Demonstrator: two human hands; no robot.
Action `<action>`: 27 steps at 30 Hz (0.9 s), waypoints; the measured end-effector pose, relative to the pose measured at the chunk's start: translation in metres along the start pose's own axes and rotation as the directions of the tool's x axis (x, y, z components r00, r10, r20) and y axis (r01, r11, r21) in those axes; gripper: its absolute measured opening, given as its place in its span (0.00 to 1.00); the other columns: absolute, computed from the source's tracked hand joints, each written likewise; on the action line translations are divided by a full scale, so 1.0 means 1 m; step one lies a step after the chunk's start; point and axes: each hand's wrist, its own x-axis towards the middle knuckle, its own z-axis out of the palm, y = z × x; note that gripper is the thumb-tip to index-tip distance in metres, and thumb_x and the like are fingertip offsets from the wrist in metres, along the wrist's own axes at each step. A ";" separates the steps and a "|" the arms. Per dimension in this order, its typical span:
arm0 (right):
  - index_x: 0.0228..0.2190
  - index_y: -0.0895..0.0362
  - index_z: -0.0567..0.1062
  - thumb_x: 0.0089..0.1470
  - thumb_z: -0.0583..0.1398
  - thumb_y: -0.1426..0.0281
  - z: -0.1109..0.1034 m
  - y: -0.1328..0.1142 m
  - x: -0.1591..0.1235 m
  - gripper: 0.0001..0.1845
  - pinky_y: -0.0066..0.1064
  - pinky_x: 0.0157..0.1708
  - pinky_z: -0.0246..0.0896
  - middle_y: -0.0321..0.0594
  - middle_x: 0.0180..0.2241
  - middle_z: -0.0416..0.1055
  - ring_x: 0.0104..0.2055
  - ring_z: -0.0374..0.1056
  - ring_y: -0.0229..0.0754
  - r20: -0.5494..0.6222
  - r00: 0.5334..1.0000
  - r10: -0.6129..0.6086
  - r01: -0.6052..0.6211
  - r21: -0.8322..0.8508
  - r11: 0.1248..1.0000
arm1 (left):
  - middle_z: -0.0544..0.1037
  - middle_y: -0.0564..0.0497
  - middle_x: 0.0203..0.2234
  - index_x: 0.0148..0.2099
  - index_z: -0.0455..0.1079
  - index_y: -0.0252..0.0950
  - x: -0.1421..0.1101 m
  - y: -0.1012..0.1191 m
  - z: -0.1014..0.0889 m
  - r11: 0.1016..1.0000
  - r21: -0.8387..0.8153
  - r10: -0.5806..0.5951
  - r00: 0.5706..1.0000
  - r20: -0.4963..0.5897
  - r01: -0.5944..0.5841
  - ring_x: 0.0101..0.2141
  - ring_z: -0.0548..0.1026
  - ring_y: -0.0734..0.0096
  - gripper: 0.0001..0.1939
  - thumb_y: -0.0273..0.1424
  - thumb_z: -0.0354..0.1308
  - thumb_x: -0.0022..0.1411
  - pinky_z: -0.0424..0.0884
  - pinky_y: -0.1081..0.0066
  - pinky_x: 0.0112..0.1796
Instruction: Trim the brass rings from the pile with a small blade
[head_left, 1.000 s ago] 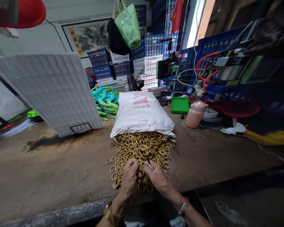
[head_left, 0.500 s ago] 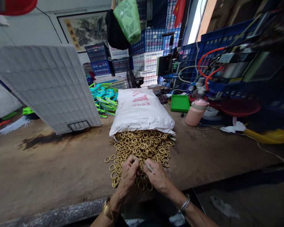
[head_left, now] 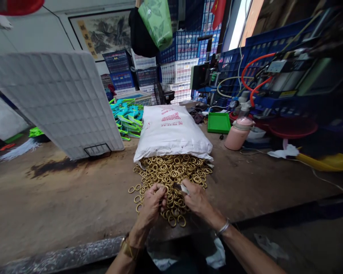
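Note:
Brass-coloured rings (head_left: 171, 167) spill in a heap from the mouth of a white woven sack (head_left: 174, 131) with red print. Over the near left part of the heap, my left hand (head_left: 153, 201) is closed, its fingertips pinching what looks like one ring. My right hand (head_left: 196, 197) is closed round a small knife (head_left: 184, 188), with a pale handle and a short dark blade pointing left toward my left fingers. The two hands are a little apart. More rings lie below and between them.
A white padded panel (head_left: 57, 102) stands on the wooden table (head_left: 82, 201) at left. Behind it lie teal and green plastic pieces (head_left: 128, 116). To the right are a green tray (head_left: 218, 123), a pink jar (head_left: 238, 135) and a machine with orange hoses (head_left: 255, 89). Stacked crates (head_left: 178, 72) stand behind.
My hands have moved apart, the right one up and to the right with the knife, whose dark blade now shows. The left hand has shifted slightly up and left.

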 end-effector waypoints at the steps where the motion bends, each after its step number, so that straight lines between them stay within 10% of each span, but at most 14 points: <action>1: 0.28 0.56 0.67 0.46 0.49 0.76 -0.004 0.002 0.006 0.08 0.26 0.25 0.45 0.35 0.21 0.66 0.24 0.60 0.37 -0.011 1.000 0.011 -0.011 0.021 1.000 | 0.63 0.60 0.15 0.29 0.59 0.36 -0.002 -0.001 0.002 0.999 0.034 0.018 1.000 -0.010 -0.018 0.13 0.56 0.83 0.14 0.41 0.55 0.51 0.51 0.82 0.13; 6: 0.37 0.56 0.66 0.50 0.50 0.70 -0.013 -0.012 0.009 0.11 0.26 0.29 0.52 0.36 0.29 0.68 0.29 0.62 0.37 -0.071 0.996 0.048 -0.023 0.310 0.950 | 0.61 0.60 0.13 0.26 0.61 0.35 -0.010 -0.003 0.009 0.939 0.314 0.185 0.977 -0.106 -0.144 0.15 0.58 0.80 0.12 0.38 0.53 0.53 0.55 0.78 0.17; 11: 0.21 0.56 0.62 0.54 0.48 0.58 -0.003 -0.035 -0.012 0.17 0.24 0.22 0.48 0.29 0.18 0.57 0.21 0.53 0.32 0.118 0.993 0.014 -0.082 0.600 0.795 | 0.65 0.56 0.19 0.25 0.63 0.35 -0.014 -0.004 0.011 0.769 0.545 0.433 0.900 -0.060 -0.334 0.23 0.63 0.76 0.09 0.32 0.53 0.54 0.60 0.76 0.26; 16: 0.18 0.56 0.59 0.52 0.50 0.58 0.001 -0.035 -0.016 0.18 0.24 0.21 0.48 0.29 0.16 0.54 0.20 0.51 0.32 0.160 0.986 0.041 -0.143 0.703 0.696 | 0.64 0.56 0.18 0.24 0.62 0.35 -0.019 -0.005 0.012 0.803 0.503 0.400 0.915 -0.059 -0.319 0.23 0.62 0.76 0.09 0.33 0.53 0.53 0.60 0.76 0.26; 23: 0.20 0.57 0.63 0.51 0.50 0.57 0.001 -0.034 -0.020 0.17 0.24 0.21 0.49 0.29 0.16 0.56 0.19 0.52 0.32 0.145 0.983 0.112 -0.183 0.738 0.650 | 0.61 0.61 0.13 0.30 0.57 0.38 -0.033 -0.014 0.020 0.993 0.115 -0.018 0.998 -0.058 0.025 0.12 0.55 0.81 0.14 0.43 0.52 0.52 0.51 0.79 0.14; 27: 0.19 0.57 0.62 0.51 0.50 0.57 0.003 -0.033 -0.021 0.19 0.24 0.22 0.50 0.30 0.16 0.57 0.20 0.54 0.32 0.174 0.978 0.114 -0.205 0.714 0.670 | 0.65 0.56 0.17 0.27 0.62 0.36 -0.037 -0.014 0.019 0.952 0.262 0.181 0.982 -0.055 -0.161 0.16 0.61 0.79 0.11 0.39 0.52 0.54 0.59 0.77 0.19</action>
